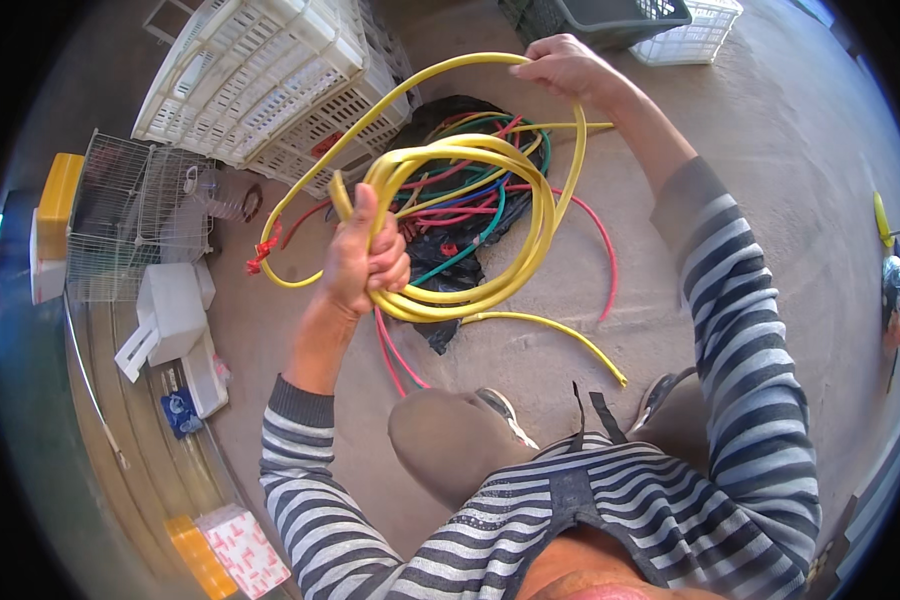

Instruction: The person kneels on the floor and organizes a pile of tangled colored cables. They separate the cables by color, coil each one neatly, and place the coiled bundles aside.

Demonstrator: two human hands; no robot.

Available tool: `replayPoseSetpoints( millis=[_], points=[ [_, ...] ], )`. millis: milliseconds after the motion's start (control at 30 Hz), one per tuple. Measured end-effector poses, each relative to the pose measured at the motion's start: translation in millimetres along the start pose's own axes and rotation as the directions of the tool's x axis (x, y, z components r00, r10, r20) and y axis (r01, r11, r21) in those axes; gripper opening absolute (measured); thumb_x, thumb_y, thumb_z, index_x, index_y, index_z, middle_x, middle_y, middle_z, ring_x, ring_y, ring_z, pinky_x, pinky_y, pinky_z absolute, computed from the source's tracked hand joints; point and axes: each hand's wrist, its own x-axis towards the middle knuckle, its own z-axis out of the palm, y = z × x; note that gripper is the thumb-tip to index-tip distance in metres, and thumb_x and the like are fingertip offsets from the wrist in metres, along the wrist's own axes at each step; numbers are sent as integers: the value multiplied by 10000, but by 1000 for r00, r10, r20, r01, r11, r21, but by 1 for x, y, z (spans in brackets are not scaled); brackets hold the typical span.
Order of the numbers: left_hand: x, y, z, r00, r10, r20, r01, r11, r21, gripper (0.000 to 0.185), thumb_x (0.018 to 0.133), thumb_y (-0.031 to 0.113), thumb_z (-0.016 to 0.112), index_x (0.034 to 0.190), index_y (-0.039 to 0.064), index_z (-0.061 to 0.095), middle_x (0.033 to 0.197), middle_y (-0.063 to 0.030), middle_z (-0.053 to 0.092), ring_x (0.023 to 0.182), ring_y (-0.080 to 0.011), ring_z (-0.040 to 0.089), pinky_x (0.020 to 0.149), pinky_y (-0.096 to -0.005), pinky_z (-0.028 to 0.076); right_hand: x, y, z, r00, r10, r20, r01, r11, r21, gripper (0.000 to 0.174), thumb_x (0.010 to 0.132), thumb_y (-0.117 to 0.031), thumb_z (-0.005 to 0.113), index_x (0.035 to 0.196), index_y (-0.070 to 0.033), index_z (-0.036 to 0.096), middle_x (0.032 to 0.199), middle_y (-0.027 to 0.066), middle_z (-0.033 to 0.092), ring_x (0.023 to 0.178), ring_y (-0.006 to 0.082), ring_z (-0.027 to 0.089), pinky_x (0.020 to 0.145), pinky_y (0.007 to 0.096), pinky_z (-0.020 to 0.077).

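My left hand (pixel 367 259) is closed around several loops of yellow cable (pixel 544 217), gathered in a coil, with one cut end standing up above the thumb. Up and to the right, my right hand (pixel 562 67) pinches a length of the yellow cable that arcs over from the left and bends down beside the coil. Beneath the coil, a tangle of red, green, blue and yellow wires (pixel 457 214) lies on a black plastic bag (pixel 450 277) on the floor. A red tie (pixel 262 251) sits around the yellow cable at the left.
White plastic crates (pixel 270 82) are stacked at the upper left. A dark crate (pixel 622 22) and a white basket (pixel 690 34) stand at the top. Wire cages (pixel 112 217), a white foam box (pixel 172 307) and a patterned box (pixel 244 551) are along the left.
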Motion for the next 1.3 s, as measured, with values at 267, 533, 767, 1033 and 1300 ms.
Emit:
replayPoseSetpoints(
  millis=[267, 533, 767, 1033, 1300],
  points=[
    [32, -1, 9, 986, -145, -76, 157, 971, 183, 598, 869, 647, 434, 550, 165, 282, 411, 62, 235, 301, -53, 260, 348, -226, 274, -55, -31, 39, 888, -423, 183, 450, 880, -152, 222, 838, -228, 664, 885, -14, 633, 693, 36, 626, 634, 93, 559, 574, 257, 451],
    [56, -12, 5, 953, -294, 71, 284, 951, 125, 462, 893, 392, 599, 566, 192, 341, 433, 83, 281, 326, -39, 277, 347, -227, 236, -77, -14, 46, 846, -515, -142, 515, 856, -36, 196, 851, -201, 652, 888, -12, 615, 721, 114, 640, 664, 166, 626, 592, 302, 493],
    [68, -8, 35, 936, -341, 88, 295, 895, 333, 291, 905, 294, 605, 693, 169, 450, 453, 83, 307, 335, -41, 256, 341, -214, 220, -95, 3, 52, 810, -559, 178, 581, 806, -110, 213, 881, -178, 596, 948, -11, 481, 747, 170, 616, 688, 330, 618, 602, 374, 481],
    [75, -11, 45, 892, -426, 149, 372, 881, 291, 351, 858, 170, 556, 556, 190, 378, 469, 74, 299, 369, -53, 265, 393, -235, 217, -107, -5, 49, 801, -534, 271, 595, 757, -271, 930, 632, -343, 815, 1360, -87, 295, 986, 167, 563, 909, 339, 595, 744, 395, 506],
    [79, -7, 52, 907, -407, 110, 347, 869, 352, 283, 808, 76, 584, 612, 160, 398, 450, 70, 312, 329, -54, 292, 363, -231, 250, -101, -4, 58, 738, -585, 336, 640, 449, -623, 280, 801, -120, 616, 1044, -82, 482, 981, 199, 518, 721, 335, 652, 585, 398, 550]
  ],
)
